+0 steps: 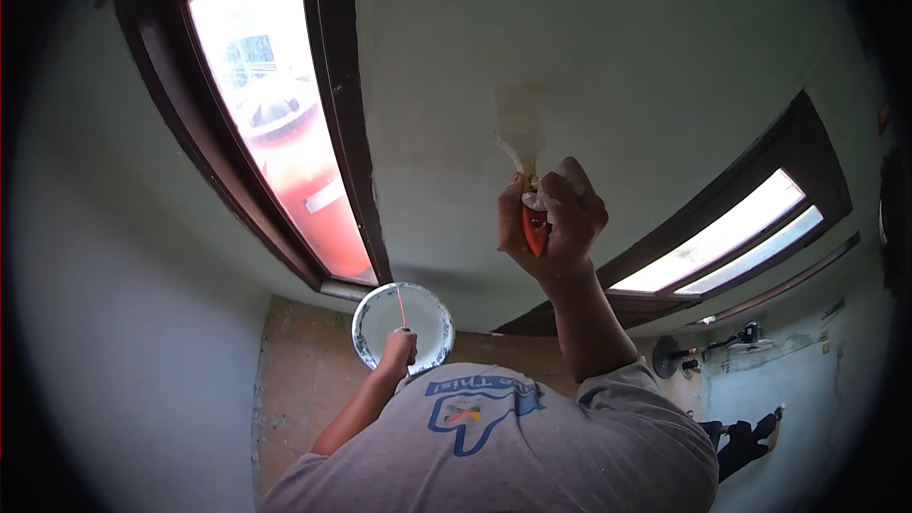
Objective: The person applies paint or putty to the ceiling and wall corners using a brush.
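My right hand (573, 214) is raised high and closed around a paintbrush (536, 233) with a red handle. The brush's pale bristles lie near or against the wall above my fingers, beside a darker, wet-looking patch (522, 109); exact contact is hard to tell. Lower down, my left hand (400, 350) is closed on the thin reddish handle of a white bucket (359, 328). The bucket's rim is smeared with dark and light marks, and its inside looks whitish. Part of the bucket is hidden behind my left hand and shirt.
A dark-framed window (344, 114) stands to the left, with an orange-red tank (302, 195) outside. Another window (817, 157) is at the right. At the lower right a person in dark clothes (743, 446) reaches to a wall, near a round dark fan-like object (662, 357).
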{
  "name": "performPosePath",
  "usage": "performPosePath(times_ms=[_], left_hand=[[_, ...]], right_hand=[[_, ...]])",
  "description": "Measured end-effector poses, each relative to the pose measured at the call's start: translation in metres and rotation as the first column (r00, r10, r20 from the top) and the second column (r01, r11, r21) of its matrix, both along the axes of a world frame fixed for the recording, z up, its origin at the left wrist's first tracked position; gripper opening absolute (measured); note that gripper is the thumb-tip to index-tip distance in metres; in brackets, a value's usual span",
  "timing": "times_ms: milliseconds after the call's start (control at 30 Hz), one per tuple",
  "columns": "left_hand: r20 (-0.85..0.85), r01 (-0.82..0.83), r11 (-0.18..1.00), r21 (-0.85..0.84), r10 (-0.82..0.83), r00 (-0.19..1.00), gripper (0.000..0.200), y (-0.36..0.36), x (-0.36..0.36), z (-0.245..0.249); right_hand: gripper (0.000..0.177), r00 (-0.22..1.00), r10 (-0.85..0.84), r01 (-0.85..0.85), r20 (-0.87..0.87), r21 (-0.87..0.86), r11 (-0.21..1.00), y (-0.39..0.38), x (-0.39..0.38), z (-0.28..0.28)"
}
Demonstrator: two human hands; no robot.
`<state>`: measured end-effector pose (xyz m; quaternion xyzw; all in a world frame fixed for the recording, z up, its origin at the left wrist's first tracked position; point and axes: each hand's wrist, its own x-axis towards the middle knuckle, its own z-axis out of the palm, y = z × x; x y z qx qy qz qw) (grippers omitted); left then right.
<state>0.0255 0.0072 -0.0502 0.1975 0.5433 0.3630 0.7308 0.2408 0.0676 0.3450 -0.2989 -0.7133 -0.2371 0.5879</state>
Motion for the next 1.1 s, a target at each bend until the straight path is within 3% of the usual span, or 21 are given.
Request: performPosePath(times_ms=[133, 200, 300, 500, 633, 700, 867, 967, 1033, 1100], left_hand=[[-0.015, -0.022, 1.0, -0.003, 0.022, 1.0, 0.024, -0.001, 0.001, -0.002], [-0.008, -0.031, 0.999, 0.008, 0.031, 0.999, 0.022, -0.004, 0.002, -0.004], [0.0, -0.048, 0.999, 0.007, 0.048, 0.999, 0.022, -0.007, 0.002, -0.003], [-0.005, -0.069, 0.998, -0.013, 0.069, 0.998, 0.024, -0.012, 0.003, 0.003], [0.02, -0.045, 0.999, -0.001, 0.045, 0.999, 0.023, -0.013, -0.002, -0.002], [0.032, -0.035, 0.999, 0.003, 0.035, 0.999, 0.022, -0.014, -0.005, -0.002], [0.025, -0.04, 0.999, 0.0, 0.04, 0.999, 0.022, -0.014, -0.003, 0.003], [0.038, -0.039, 0.999, -0.006, 0.039, 0.998, 0.023, -0.013, -0.004, 0.002], [0.045, -0.039, 0.999, -0.012, 0.039, 0.998, 0.023, -0.013, -0.004, -0.002], [0.038, -0.042, 0.999, -0.024, 0.043, 0.998, 0.024, -0.01, -0.003, -0.004]], right_hand=[[0.027, 0.999, -0.034, 0.038, 0.023, -0.203, 0.978, -0.004, 0.008, -0.051], [0.026, 0.998, 0.057, -0.056, -0.026, 0.048, 0.997, -0.001, 0.013, -0.062], [0.028, 0.997, -0.036, 0.042, -0.075, 0.084, 0.996, -0.02, 0.021, -0.056], [0.022, 0.995, -0.025, 0.028, -0.095, 0.03, 0.999, -0.036, 0.034, -0.026], [0.019, 0.999, -0.036, 0.035, 0.026, 0.025, 0.999, -0.036, 0.043, 0.009], [0.018, 0.982, -0.159, 0.145, 0.107, 0.129, 0.981, -0.031, 0.043, 0.027], [0.022, 0.943, -0.249, 0.168, 0.223, 0.327, 0.93, 0.005, 0.045, 0.066], [0.018, 0.951, -0.206, 0.157, 0.232, 0.213, 0.964, 0.019, 0.037, 0.062], [0.016, 0.93, -0.255, 0.185, 0.263, 0.265, 0.946, 0.022, 0.029, 0.05], [0.016, 0.932, -0.189, 0.16, 0.309, 0.115, 0.98, 0.013, 0.022, 0.03]])
